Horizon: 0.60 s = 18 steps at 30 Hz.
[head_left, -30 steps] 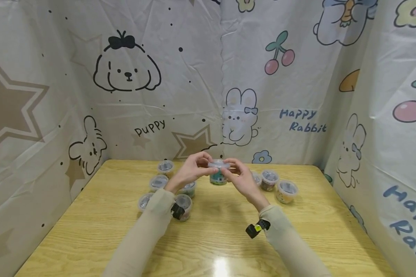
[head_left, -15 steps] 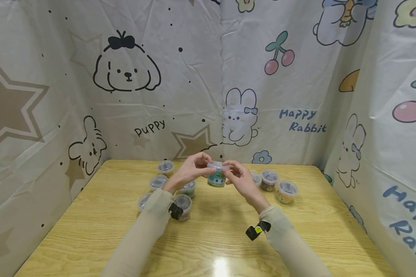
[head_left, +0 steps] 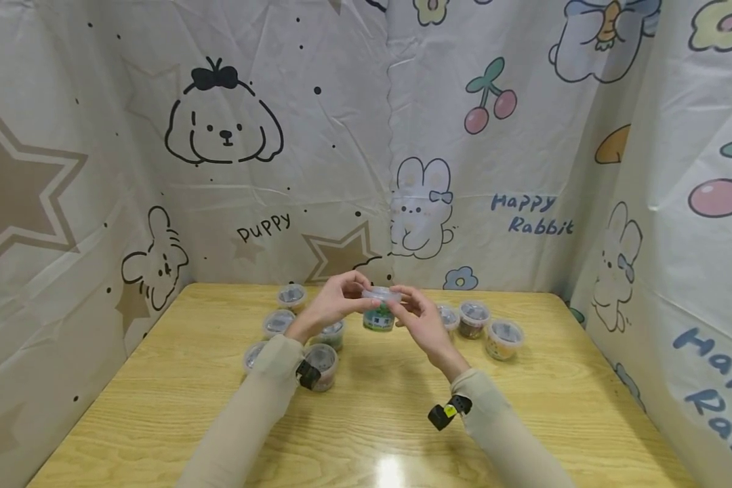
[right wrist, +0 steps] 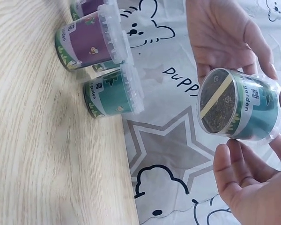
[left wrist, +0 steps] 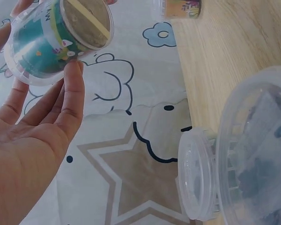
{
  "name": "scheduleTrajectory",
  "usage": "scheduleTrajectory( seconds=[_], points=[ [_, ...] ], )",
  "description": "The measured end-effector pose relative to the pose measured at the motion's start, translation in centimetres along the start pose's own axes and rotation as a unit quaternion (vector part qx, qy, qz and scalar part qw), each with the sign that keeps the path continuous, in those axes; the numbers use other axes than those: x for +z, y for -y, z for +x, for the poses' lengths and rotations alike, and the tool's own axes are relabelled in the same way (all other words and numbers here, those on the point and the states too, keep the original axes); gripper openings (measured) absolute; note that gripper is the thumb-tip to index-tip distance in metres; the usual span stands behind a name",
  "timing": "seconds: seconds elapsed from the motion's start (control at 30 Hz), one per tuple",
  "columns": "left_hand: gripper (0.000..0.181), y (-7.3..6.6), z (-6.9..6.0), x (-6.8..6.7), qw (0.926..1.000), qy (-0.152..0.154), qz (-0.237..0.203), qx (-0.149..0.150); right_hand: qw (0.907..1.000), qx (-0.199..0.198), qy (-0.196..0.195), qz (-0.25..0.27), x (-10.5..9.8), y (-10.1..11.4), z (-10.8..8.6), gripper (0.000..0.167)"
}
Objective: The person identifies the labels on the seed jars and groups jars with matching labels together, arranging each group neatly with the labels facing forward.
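Observation:
A small clear-lidded tub with a teal-green label (head_left: 378, 318) is held up above the table between both hands. My left hand (head_left: 338, 299) grips its rim from the left, and my right hand (head_left: 421, 317) grips it from the right. In the left wrist view the tub (left wrist: 42, 44) tilts, showing brown contents and a pale strip through its base; the left hand's fingers (left wrist: 73, 93) touch its side. The right wrist view shows the same tub (right wrist: 255, 110) with dark grainy contents and a pale strip, the right hand (right wrist: 257, 187) beside it.
Several lidded tubs stand left of the hands, among them a near one (head_left: 321, 366) and a far one (head_left: 291, 296). More stand at the right, including one with orange contents (head_left: 503, 339). A printed cloth (head_left: 341, 135) hangs behind the wooden table (head_left: 366, 420).
The held tub has shifted slightly down and to the left, with both hands still on it. My right wrist has moved a little to the left.

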<state>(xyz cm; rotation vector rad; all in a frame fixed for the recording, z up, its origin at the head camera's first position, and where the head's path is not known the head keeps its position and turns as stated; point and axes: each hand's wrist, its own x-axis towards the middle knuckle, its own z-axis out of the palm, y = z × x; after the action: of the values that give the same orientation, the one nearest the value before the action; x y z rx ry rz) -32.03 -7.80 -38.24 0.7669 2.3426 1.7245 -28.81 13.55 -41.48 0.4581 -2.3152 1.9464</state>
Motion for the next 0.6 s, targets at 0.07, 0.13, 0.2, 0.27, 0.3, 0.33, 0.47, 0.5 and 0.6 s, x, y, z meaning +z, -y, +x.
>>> scheduleTrajectory(
  seconds=[0.07, 0.13, 0.2, 0.27, 0.3, 0.33, 0.47, 0.5, 0.6],
  points=[
    [0.031, 0.03, -0.10, -0.01, 1.0000, -0.001, -0.005, 0.000, 0.9999, 0.004, 0.007, 0.008, -0.09, -0.13, -0.03, 0.040],
    [0.030, 0.14, -0.19, -0.02, 1.0000, 0.000, -0.008, -0.001, 0.9997, 0.010, 0.013, 0.017, -0.14, -0.26, -0.07, 0.040],
    [0.030, 0.22, -0.27, -0.02, 1.0000, -0.001, -0.009, -0.002, 0.9993, 0.015, 0.021, 0.025, -0.18, -0.34, -0.10, 0.039],
    [0.030, 0.30, -0.30, 0.00, 1.0000, -0.001, -0.008, -0.002, 0.9991, 0.017, 0.027, 0.028, -0.24, -0.40, -0.10, 0.039],
    [0.030, 0.35, -0.30, 0.02, 1.0000, 0.000, -0.008, -0.002, 0.9990, 0.018, 0.028, 0.028, -0.27, -0.42, -0.09, 0.039],
    [0.030, 0.40, -0.28, 0.03, 1.0000, 0.001, -0.007, -0.002, 0.9990, 0.018, 0.029, 0.028, -0.29, -0.42, -0.07, 0.038],
    [0.030, 0.47, -0.26, 0.00, 0.9999, 0.010, -0.002, -0.006, 0.9994, 0.018, 0.022, 0.019, -0.23, -0.41, 0.06, 0.038],
    [0.030, 0.49, -0.25, 0.00, 0.9999, 0.011, -0.001, -0.009, 0.9995, 0.018, 0.019, 0.015, -0.21, -0.44, 0.09, 0.037],
    [0.031, 0.58, -0.20, -0.01, 0.9997, 0.015, 0.009, -0.015, 0.9998, 0.021, 0.006, 0.002, -0.10, -0.58, 0.09, 0.036]
  ],
)
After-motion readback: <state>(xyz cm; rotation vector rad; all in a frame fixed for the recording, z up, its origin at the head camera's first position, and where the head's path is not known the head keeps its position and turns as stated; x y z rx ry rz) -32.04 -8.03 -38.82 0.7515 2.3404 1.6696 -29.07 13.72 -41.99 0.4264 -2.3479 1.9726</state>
